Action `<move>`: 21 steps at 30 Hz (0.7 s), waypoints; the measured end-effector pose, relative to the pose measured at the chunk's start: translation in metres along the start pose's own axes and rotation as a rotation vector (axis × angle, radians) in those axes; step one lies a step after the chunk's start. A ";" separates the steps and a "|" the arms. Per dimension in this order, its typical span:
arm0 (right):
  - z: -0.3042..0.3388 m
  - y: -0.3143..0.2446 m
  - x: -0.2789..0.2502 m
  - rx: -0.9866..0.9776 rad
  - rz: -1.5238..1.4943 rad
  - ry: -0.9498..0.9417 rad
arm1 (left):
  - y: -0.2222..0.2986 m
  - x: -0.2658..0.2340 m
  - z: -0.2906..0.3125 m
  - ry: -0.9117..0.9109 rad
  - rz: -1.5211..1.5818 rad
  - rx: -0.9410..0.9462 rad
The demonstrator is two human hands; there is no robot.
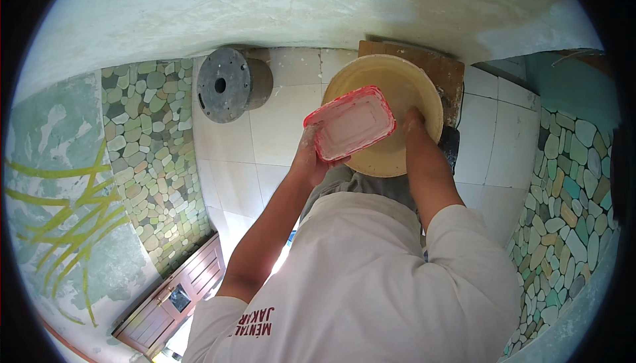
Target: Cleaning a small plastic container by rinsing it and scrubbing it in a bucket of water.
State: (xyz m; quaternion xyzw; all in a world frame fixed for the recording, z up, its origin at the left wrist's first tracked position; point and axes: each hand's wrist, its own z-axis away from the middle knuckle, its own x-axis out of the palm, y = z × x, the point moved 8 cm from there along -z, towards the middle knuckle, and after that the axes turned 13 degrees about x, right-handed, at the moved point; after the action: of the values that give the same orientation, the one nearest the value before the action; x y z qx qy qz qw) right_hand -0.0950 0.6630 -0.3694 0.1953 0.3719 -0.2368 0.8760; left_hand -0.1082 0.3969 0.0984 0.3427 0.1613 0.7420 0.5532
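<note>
My left hand (311,156) is closed around the near left edge of a red plastic tub (354,124). The tub is rectangular with rounded corners, and pale, whitish residue coats its inside and rim. It is held tilted over the left part of a large round tan basin (427,84). My right hand (414,120) reaches down inside the basin at its right side. Its fingers point away from me and are mostly hidden, so what they hold, if anything, does not show. The tub hides part of the basin's interior.
A brown board (445,68) lies under the basin's far side, against the wall. Left of it stands a grey drum-shaped object (224,86) with a round centre hole. Around them are pale floor tiles (285,124). Pebble-patterned surfaces (149,118) flank both sides; a wooden door (175,300) is lower left.
</note>
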 end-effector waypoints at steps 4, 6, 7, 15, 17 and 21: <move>0.104 -0.092 -0.066 0.135 -2.120 -1.244 | -0.022 -0.048 -0.012 0.079 0.019 -0.029; 0.119 -0.073 -0.122 0.043 -2.108 -1.166 | -0.037 -0.033 -0.027 0.018 0.019 -0.069; 0.127 -0.066 -0.150 -0.049 -2.069 -1.127 | -0.043 -0.027 -0.034 0.008 -0.032 -0.087; 0.208 -0.013 -0.294 -0.139 -1.798 -0.615 | -0.092 -0.028 -0.087 0.041 0.001 -0.203; 0.214 -0.001 -0.311 -0.183 -1.583 -0.392 | -0.105 -0.023 -0.094 -0.063 0.042 -0.273; 0.224 -0.006 -0.336 -0.406 -1.403 -0.227 | -0.124 -0.022 -0.109 -0.047 -0.010 -0.287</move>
State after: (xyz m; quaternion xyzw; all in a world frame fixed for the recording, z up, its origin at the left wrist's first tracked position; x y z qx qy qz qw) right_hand -0.1782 0.6320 0.0245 -0.2800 0.3530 -0.6866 0.5706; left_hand -0.0915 0.4335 -0.0630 0.2767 0.0420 0.7463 0.6039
